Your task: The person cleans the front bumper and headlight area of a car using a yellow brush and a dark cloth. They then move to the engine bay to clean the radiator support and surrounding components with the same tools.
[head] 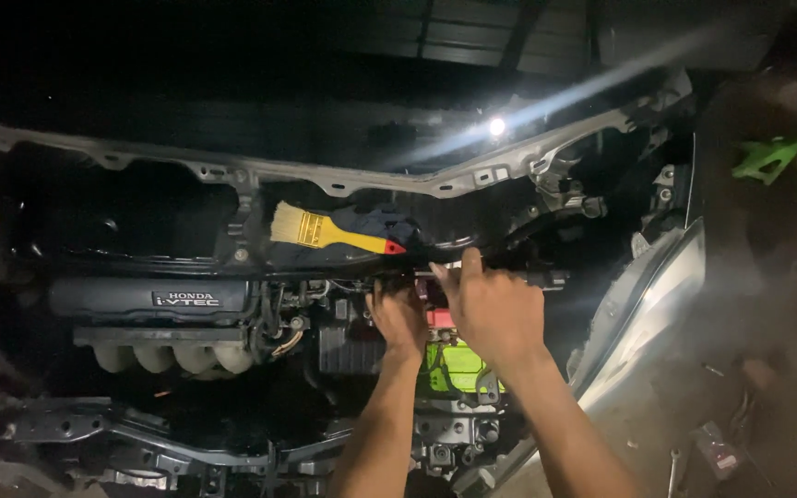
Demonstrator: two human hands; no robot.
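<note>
I look down into an open car engine bay at night. My left hand (397, 318) reaches in over the battery area, fingers curled on a dark part that I cannot make out. My right hand (489, 304) lies beside it, thumb up, fingers closed around a dark bar or cable (546, 277) that runs to the right. Below both hands sits a battery with a bright green top (458, 367) and a red terminal cap (439, 318). What the left hand grips is hidden in shadow.
A yellow-handled paintbrush (325, 231) with a red tip lies on the front crossmember next to a dark blue rag (375, 221). The black engine cover (149, 300) and pale intake runners (172, 355) are at left. A headlight (643, 318) sits at right, a bright lamp (497, 126) shines beyond.
</note>
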